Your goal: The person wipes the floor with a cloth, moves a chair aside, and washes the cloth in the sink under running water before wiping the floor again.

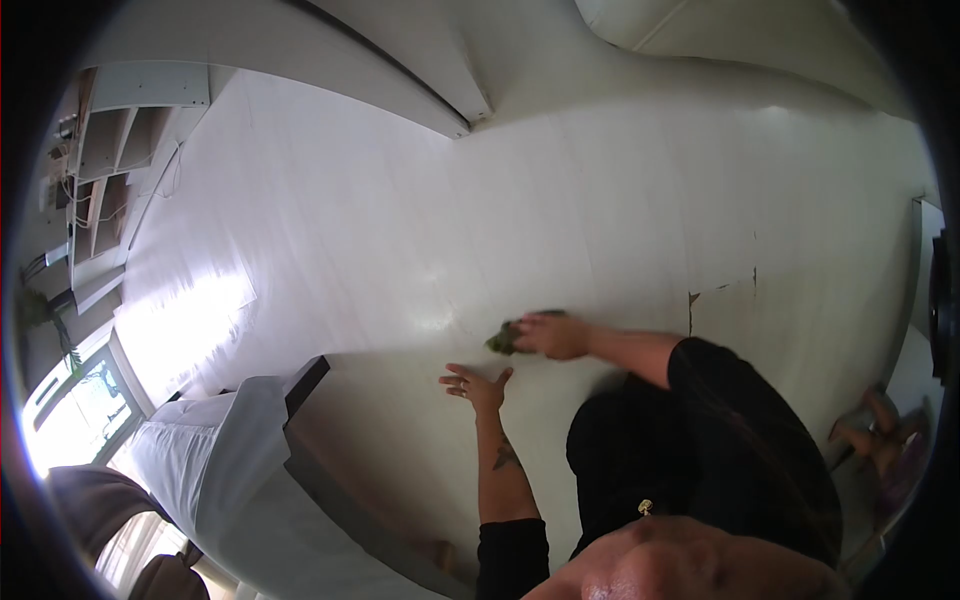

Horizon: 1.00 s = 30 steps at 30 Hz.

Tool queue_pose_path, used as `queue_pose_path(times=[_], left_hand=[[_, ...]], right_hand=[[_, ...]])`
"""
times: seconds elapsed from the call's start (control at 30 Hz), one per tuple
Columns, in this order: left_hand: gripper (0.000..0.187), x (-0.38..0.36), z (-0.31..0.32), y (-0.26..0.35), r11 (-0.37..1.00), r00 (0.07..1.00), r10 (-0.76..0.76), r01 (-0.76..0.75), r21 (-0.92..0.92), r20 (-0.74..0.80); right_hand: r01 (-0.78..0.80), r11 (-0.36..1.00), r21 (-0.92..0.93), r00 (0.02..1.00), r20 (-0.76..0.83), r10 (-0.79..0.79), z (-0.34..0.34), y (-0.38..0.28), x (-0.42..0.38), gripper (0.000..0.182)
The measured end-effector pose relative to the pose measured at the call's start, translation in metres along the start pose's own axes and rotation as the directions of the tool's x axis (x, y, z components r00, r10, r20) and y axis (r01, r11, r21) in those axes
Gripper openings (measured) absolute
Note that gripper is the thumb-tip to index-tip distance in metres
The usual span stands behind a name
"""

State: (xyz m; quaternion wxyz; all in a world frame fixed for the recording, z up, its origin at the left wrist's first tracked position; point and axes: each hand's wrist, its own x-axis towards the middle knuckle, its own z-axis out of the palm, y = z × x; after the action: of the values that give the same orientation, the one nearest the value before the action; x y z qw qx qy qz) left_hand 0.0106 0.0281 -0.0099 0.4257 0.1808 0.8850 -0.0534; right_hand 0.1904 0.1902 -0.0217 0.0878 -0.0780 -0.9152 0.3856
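My right hand is closed on a small green cloth and presses it against the glossy white floor. My left hand lies flat on the floor just below and to the left of it, fingers spread, holding nothing. A tattoo shows on the left forearm. Both arms wear short black sleeves, and my dark-clothed body fills the lower right.
A low piece of furniture with a dark edge and a white cover stands at the lower left, close to my left hand. White shelves line the far left wall beside a bright window. A dark crack marks the floor to the right. A bare foot shows at the right.
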Motion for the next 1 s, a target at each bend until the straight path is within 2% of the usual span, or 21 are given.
queue_pose_path(times=[0.07,0.1,0.13,0.17,0.23,0.27,0.33,0.4,0.43,0.5,0.53,0.57,0.6,0.63,0.73,0.8,0.83,0.87,0.9,0.93,1.0], left_hand=[[0.142,0.001,0.003,0.0,0.999,1.0,-0.023,0.023,-0.024,0.011],[0.142,0.002,0.003,0.001,1.0,1.0,-0.027,0.027,0.002,0.0],[0.142,0.0,0.002,0.0,0.999,0.999,-0.034,0.034,0.029,-0.012],[0.142,-0.001,0.0,-0.001,0.999,1.0,-0.029,0.03,0.029,-0.011],[0.142,-0.002,-0.005,0.006,1.0,0.999,-0.03,0.03,0.002,0.019],[0.142,-0.001,-0.004,0.006,1.0,1.0,-0.017,0.017,-0.001,0.017],[0.141,0.0,-0.003,0.004,0.999,1.0,-0.006,0.007,0.04,-0.022],[0.139,-0.008,-0.013,0.016,0.997,0.999,-0.029,0.03,0.068,-0.016],[0.136,-0.011,-0.017,0.022,0.991,0.998,-0.068,0.068,0.114,0.001],[0.129,0.002,-0.019,0.036,0.992,0.999,-0.045,0.044,0.12,0.006],[0.122,0.012,-0.021,0.045,0.992,0.999,-0.029,0.026,0.127,0.019],[0.113,0.011,-0.015,0.063,0.982,0.971,0.181,-0.168,0.09,-0.157],[0.104,0.006,-0.002,0.092,0.929,0.869,0.369,-0.36,0.089,-0.331],[0.093,-0.014,-0.005,0.142,0.867,0.782,0.47,-0.495,0.049,-0.409],[0.09,-0.04,0.0,0.255,0.656,0.573,0.674,-0.755,0.02,-0.466],[0.081,-0.033,0.008,0.309,0.561,0.496,0.757,-0.827,0.036,-0.425],[0.081,-0.025,0.018,0.323,0.568,0.503,0.751,-0.822,0.031,-0.428],[0.077,-0.017,0.027,0.336,0.623,0.531,0.746,-0.77,0.139,-0.401],[0.074,-0.009,0.034,0.345,0.664,0.562,0.737,-0.706,0.247,-0.375],[0.07,-0.004,0.042,0.349,0.686,0.573,0.716,-0.684,0.248,-0.399],[0.069,-0.002,0.046,0.354,0.709,0.6,0.694,-0.666,0.232,-0.398]], right_hand=[[-0.126,0.99,0.063,0.992,0.021,0.125,-0.042,0.052,-0.008,0.052],[-0.053,0.999,-0.006,0.986,-0.161,0.051,-0.049,0.097,-0.022,0.057],[-0.137,0.976,-0.168,0.964,-0.251,0.092,-0.096,0.115,-0.027,0.059],[-0.331,0.941,-0.064,0.912,-0.279,0.302,-0.129,0.136,-0.037,0.059],[-0.544,0.741,-0.393,0.816,-0.452,0.359,-0.176,0.149,-0.049,0.058],[-0.548,0.735,-0.4,0.814,-0.459,0.356,-0.178,0.146,-0.047,0.058],[-0.68,0.631,-0.373,0.681,-0.64,0.356,-0.168,0.144,-0.027,0.059],[-0.648,0.758,0.076,0.71,-0.3,0.637,-0.158,0.123,-0.005,0.05],[-0.374,0.894,-0.247,0.898,-0.338,0.282,-0.138,0.122,-0.004,0.046],[-0.331,0.922,-0.203,0.9,-0.363,0.242,-0.149,0.103,0.004,0.037],[-0.371,0.926,-0.073,0.826,-0.481,0.294,-0.157,0.101,0.006,0.032],[-0.388,0.919,0.063,0.736,-0.579,0.351,-0.165,0.101,0.008,0.028],[-0.423,0.874,0.239,0.595,-0.655,0.467,-0.177,0.105,0.005,0.023],[-0.473,0.859,0.195,0.501,-0.743,0.445,-0.184,0.118,-0.003,0.023],[-0.625,0.775,0.093,0.41,-0.806,0.427,-0.205,0.165,-0.044,0.027],[-0.717,0.697,-0.015,0.416,-0.811,0.411,-0.222,0.189,-0.059,0.033],[-0.764,0.641,-0.078,0.425,-0.808,0.408,-0.225,0.2,-0.062,0.036],[-0.76,0.645,-0.081,0.433,-0.803,0.409,-0.225,0.21,-0.06,0.036],[-0.837,0.538,-0.104,0.382,-0.815,0.436,-0.223,0.218,-0.057,0.04],[-0.898,0.421,-0.124,0.329,-0.825,0.459,-0.22,0.225,-0.055,0.045],[-0.923,0.367,-0.117,0.304,-0.807,0.506,-0.212,0.225,-0.049,0.047]])
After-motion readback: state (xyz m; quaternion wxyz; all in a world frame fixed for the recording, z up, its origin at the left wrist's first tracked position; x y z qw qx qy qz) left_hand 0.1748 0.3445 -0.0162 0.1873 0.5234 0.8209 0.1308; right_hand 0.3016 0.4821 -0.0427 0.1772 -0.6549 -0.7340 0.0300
